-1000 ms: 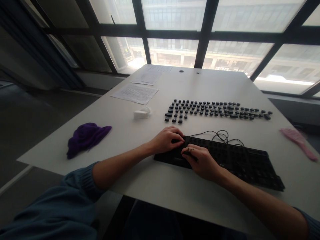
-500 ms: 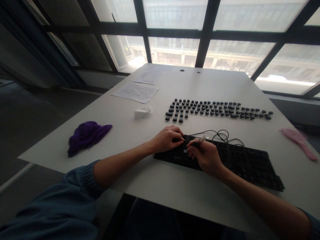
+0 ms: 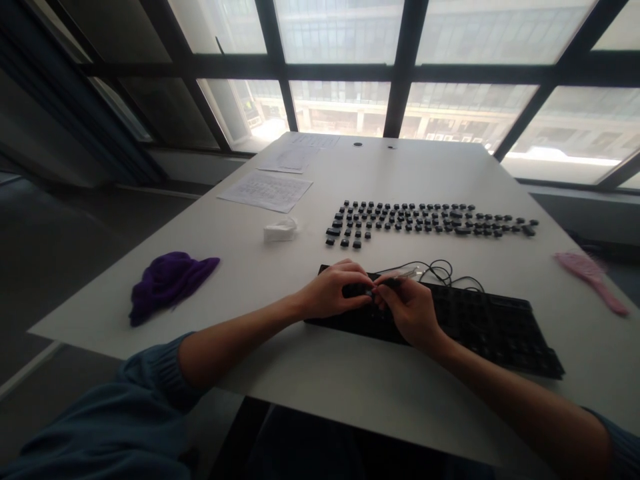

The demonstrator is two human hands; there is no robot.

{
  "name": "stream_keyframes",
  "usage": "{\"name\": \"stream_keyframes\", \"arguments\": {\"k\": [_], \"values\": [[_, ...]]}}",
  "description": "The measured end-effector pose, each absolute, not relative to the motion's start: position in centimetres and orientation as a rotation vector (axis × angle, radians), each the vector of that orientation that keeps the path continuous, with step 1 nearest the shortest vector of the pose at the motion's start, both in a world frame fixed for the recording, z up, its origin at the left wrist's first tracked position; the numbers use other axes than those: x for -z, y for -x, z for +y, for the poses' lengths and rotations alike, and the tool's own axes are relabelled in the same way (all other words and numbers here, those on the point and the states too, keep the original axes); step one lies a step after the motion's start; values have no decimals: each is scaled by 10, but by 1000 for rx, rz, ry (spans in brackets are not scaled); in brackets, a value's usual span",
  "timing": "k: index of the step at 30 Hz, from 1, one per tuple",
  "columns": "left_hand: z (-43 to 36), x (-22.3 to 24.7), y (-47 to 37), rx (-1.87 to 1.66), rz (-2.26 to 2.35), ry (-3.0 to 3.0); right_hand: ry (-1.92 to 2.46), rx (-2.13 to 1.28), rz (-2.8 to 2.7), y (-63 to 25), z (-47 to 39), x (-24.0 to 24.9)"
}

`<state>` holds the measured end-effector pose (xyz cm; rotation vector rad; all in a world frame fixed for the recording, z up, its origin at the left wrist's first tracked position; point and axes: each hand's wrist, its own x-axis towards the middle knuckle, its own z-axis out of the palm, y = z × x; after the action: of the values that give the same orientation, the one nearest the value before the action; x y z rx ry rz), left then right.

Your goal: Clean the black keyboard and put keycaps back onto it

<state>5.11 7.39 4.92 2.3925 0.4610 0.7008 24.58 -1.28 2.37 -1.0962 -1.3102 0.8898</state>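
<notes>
A black keyboard [image 3: 495, 327] lies at an angle near the table's front edge, its cable looped behind it. Over its left part, my left hand [image 3: 337, 290] pinches a small item too tiny to make out. My right hand [image 3: 413, 310] is closed on a slim tool with a clear, shiny end [image 3: 411, 273], and its fingertips meet those of my left hand. Behind the keyboard, rows of loose black keycaps [image 3: 425, 218] are laid out on the white table.
Papers [image 3: 267, 190] lie at the back left, with a white tissue pack [image 3: 281, 230] nearer. A purple cloth [image 3: 173, 283] is at the left, a pink hairbrush [image 3: 593, 280] at the right. Windows stand beyond the table [image 3: 270, 373].
My left hand has turned and its fingertips have come together with those of my right hand above the keyboard. The tool lies flatter in my right hand. The view has shifted slightly.
</notes>
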Motion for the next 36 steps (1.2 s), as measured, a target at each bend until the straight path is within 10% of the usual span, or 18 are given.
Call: {"name": "stream_keyframes", "arguments": {"k": [25, 36], "values": [[85, -67, -38, -196, 611, -1593, 669, -743, -1776, -250, -20, -35], [145, -77, -67, -684, 934, -1924, 590, -718, -1812, -245, -17, -26]]}}
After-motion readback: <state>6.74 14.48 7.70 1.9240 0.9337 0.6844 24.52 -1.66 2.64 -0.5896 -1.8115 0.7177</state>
